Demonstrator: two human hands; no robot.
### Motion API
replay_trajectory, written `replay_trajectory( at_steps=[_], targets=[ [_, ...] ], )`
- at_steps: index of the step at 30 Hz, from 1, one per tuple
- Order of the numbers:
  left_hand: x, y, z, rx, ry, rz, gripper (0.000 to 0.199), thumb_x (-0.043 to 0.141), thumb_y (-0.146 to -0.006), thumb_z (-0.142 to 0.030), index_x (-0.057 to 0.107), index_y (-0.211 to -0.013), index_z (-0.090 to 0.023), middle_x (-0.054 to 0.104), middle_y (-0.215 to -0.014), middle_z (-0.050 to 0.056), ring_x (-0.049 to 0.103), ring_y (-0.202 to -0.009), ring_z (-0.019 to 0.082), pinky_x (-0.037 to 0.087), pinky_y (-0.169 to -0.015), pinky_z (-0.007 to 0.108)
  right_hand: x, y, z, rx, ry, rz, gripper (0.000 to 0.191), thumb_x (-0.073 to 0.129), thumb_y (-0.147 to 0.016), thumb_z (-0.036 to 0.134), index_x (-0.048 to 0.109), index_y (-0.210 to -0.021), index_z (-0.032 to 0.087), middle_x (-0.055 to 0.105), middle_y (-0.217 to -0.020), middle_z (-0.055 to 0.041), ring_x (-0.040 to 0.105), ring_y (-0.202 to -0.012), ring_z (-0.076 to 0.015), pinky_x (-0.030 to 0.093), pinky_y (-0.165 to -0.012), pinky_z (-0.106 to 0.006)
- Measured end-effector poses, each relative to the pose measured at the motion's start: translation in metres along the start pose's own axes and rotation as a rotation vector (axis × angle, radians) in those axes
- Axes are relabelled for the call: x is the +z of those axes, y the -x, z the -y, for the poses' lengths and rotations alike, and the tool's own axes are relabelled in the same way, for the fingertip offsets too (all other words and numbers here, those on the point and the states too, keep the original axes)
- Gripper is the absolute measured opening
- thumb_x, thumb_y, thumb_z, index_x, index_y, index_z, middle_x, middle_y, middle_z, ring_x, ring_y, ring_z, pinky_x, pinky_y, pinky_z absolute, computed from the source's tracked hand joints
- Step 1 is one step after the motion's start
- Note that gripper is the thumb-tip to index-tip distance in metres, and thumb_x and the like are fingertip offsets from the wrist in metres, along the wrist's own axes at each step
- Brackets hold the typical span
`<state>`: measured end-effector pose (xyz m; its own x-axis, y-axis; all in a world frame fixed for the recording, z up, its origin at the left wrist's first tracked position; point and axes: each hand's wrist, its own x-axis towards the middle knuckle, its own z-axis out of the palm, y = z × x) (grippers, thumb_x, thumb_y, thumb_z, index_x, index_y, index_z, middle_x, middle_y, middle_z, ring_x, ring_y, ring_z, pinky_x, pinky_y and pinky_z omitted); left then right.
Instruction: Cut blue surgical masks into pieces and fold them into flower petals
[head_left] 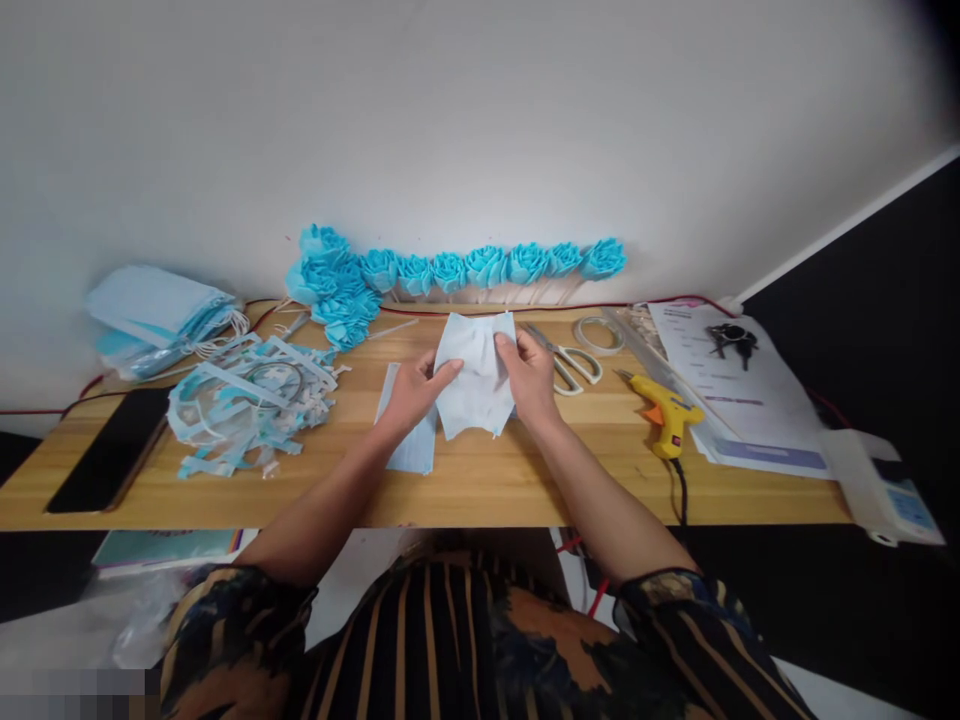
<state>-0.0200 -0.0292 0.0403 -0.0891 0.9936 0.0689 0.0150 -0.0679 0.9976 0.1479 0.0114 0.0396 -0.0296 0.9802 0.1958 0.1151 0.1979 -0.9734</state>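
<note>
Between my two hands is a pale blue face mask sheet (474,390), spread out and creased, its ear loops not visible. My left hand (421,385) pinches its left side, thumb on top. On its right side, my right hand (527,375) grips the upper part with the thumb in front and fingers behind. Another flat light blue mask piece (411,450) lies on the table under my left hand. Just beyond my right hand rest scissors (574,368) with white handles, partly hidden by that hand.
Blue flowers on sticks (450,272) line the wall. Left are a stack of masks (161,305), cut strips (251,400) and a black phone (112,450). Right are a tape roll (599,336), a yellow glue gun (666,412), papers (750,400) and keys (735,342).
</note>
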Motion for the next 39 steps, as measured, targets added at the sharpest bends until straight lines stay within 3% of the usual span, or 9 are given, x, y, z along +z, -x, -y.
replay_trajectory(
  at_steps=[3,12,19,24,27,30,33,36,39],
  targets=[
    [-0.001,-0.002,0.003,-0.029,0.100,-0.034,0.047,0.079,-0.068,-0.056,0.072,-0.088,-0.015,0.071,-0.082,0.004,0.062,-0.072,0.017,0.047,-0.064,0.026,0.003,0.005,0.003,-0.051,0.003,-0.059,0.044,0.059,-0.086,0.056,0.042,-0.064,0.022,0.036,-0.063,0.0037,0.034,-0.063,-0.0121,0.030,-0.056,-0.026],
    [0.008,-0.005,0.022,-0.134,0.276,-0.164,0.054,0.069,-0.072,-0.070,0.065,-0.079,-0.016,0.069,-0.071,0.004,0.065,-0.070,0.018,0.047,-0.058,0.025,0.019,0.017,-0.001,-0.136,0.178,0.061,0.052,0.044,-0.091,0.063,0.031,-0.061,0.023,0.030,-0.060,0.0029,0.031,-0.061,-0.0124,0.027,-0.057,-0.028],
    [0.005,-0.004,0.019,-0.107,0.361,-0.147,0.054,0.068,-0.075,-0.068,0.068,-0.094,-0.017,0.073,-0.079,0.005,0.070,-0.081,0.022,0.051,-0.063,0.027,0.014,0.009,-0.003,-0.133,0.156,-0.090,0.052,0.044,-0.091,0.065,0.032,-0.062,0.023,0.033,-0.059,0.0028,0.033,-0.061,-0.0130,0.029,-0.058,-0.029],
    [0.000,-0.007,0.015,-0.140,0.359,-0.124,0.057,0.070,-0.072,-0.070,0.067,-0.092,-0.017,0.072,-0.079,0.006,0.069,-0.077,0.022,0.050,-0.062,0.028,0.003,0.001,0.000,-0.077,0.025,0.099,0.052,0.053,-0.086,0.067,0.047,-0.062,0.021,0.045,-0.062,0.0014,0.044,-0.065,-0.0143,0.035,-0.061,-0.028],
    [-0.003,-0.008,0.014,-0.178,0.327,-0.075,0.054,0.075,-0.068,-0.068,0.065,-0.080,-0.016,0.068,-0.070,0.004,0.063,-0.064,0.017,0.046,-0.056,0.026,-0.010,-0.003,0.008,-0.117,-0.004,0.222,0.041,0.059,-0.086,0.060,0.071,-0.093,0.022,0.068,-0.087,-0.0030,0.060,-0.087,-0.0198,0.044,-0.075,-0.030],
    [-0.001,-0.005,0.015,-0.149,0.247,0.022,0.051,0.074,-0.070,-0.066,0.063,-0.072,-0.016,0.063,-0.065,0.001,0.054,-0.056,0.012,0.040,-0.052,0.023,-0.019,-0.003,0.015,-0.150,0.057,0.274,0.042,0.058,-0.089,0.054,0.071,-0.115,0.024,0.073,-0.100,-0.0049,0.064,-0.094,-0.0219,0.046,-0.081,-0.033],
    [0.001,-0.002,0.015,-0.090,0.162,0.111,0.049,0.072,-0.073,-0.064,0.063,-0.071,-0.015,0.060,-0.065,-0.001,0.050,-0.056,0.010,0.037,-0.052,0.022,-0.018,-0.001,0.016,-0.204,0.188,0.309,0.031,0.065,-0.085,0.047,0.075,-0.098,0.021,0.072,-0.086,-0.0031,0.063,-0.081,-0.0193,0.045,-0.074,-0.031],
    [0.001,-0.001,0.013,-0.084,0.103,0.187,0.047,0.077,-0.071,-0.059,0.063,-0.069,-0.015,0.056,-0.062,-0.002,0.046,-0.055,0.008,0.033,-0.051,0.021,-0.014,-0.002,0.013,-0.248,0.262,0.220,0.027,0.066,-0.085,0.043,0.069,-0.073,0.018,0.062,-0.065,0.0011,0.053,-0.063,-0.0136,0.039,-0.062,-0.028],
    [-0.003,-0.004,0.012,-0.093,0.081,0.193,0.044,0.082,-0.065,-0.055,0.063,-0.066,-0.015,0.055,-0.059,-0.003,0.044,-0.052,0.007,0.030,-0.049,0.021,-0.016,-0.008,0.010,-0.276,0.197,-0.013,0.033,0.063,-0.088,0.046,0.063,-0.068,0.019,0.052,-0.061,0.0029,0.046,-0.060,-0.0117,0.035,-0.058,-0.027]
  ],
)
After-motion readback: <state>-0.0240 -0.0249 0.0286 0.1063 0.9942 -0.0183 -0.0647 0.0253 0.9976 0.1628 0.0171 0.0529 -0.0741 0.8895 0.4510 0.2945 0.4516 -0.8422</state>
